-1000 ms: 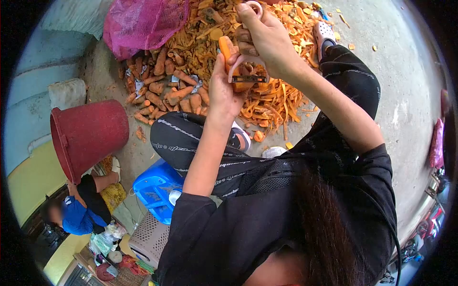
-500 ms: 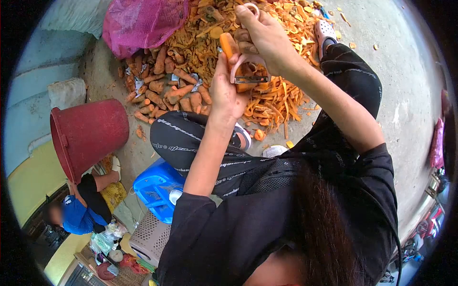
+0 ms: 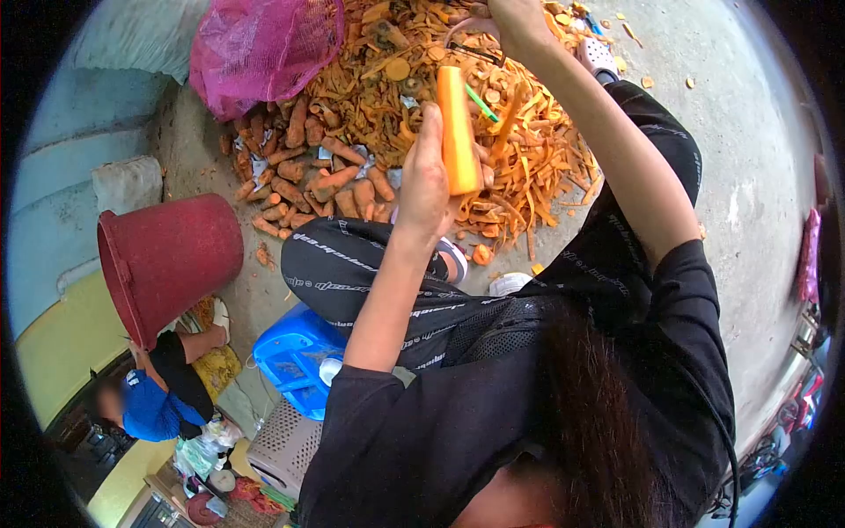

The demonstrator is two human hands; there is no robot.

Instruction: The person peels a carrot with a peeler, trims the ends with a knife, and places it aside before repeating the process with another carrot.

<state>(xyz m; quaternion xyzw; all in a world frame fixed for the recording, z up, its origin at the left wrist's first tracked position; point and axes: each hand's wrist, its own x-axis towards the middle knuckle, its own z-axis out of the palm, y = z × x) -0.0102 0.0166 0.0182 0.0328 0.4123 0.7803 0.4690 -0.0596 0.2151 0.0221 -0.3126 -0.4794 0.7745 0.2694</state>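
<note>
My left hand [image 3: 426,180] is closed around a carrot [image 3: 457,132] whose visible side is peeled to smooth bright orange. The carrot points away from me, over a heap of orange peelings [image 3: 519,189]. At the top edge, my right hand [image 3: 521,22] grips a peeler [image 3: 476,53] with a pale frame and dark blade; part of that hand lies outside the view. The peeler is beyond the carrot's far end, apart from it. Left of the peelings, several unpeeled carrots [image 3: 290,167] lie on the floor.
A purple mesh sack [image 3: 264,53] stands behind the unpeeled carrots. To my left are a red bucket [image 3: 176,260], a blue jerrycan [image 3: 299,356] and a grey perforated crate [image 3: 283,440]. Another person [image 3: 158,400] sits beyond the bucket. Concrete floor [image 3: 739,176] extends to the right.
My right hand has moved the peeler away from me, off the carrot and past its far end. More of the carrot's peeled length now shows in my left hand.
</note>
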